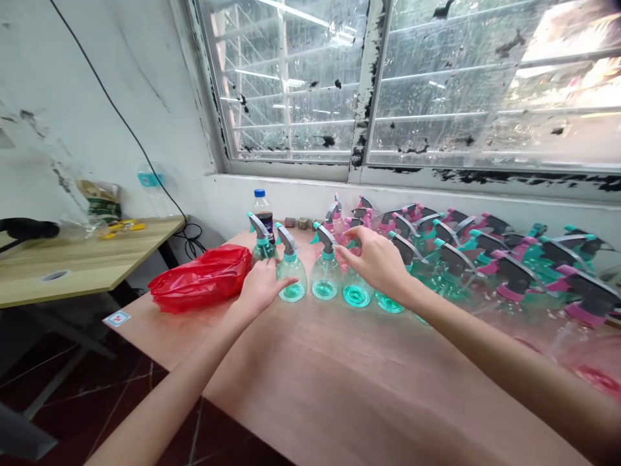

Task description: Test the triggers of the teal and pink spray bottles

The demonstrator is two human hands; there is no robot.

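Bottles with teal trigger heads stand in a row on the worktop (330,372), near the hands. The fourth bottle (356,295) from the left shows its base, but its head is mostly covered by the right hand (342,243), whose thumb and forefinger curve towards each other across a narrow gap; whether they touch it I cannot tell. The third bottle (325,277) stands upright and plain to see just left of it. The left hand (264,281) covers the lower part of the leftmost bottle (262,251), its thumb stretched sideways in front of the second bottle (291,273); its fingertips are hard to make out, so I cannot say if it grips anything. To the right, partly behind the right forearm, crowd more sprayers (451,262), teal and pink, overlapping too much to count, the nearest cut off by the picture's edge. A capped drink bottle (261,206) is half hidden behind the row. Left of the left hand lies a crumpled red bag (204,275), its contents unseen. Beyond, grimy windows (301,84) blur the outside.
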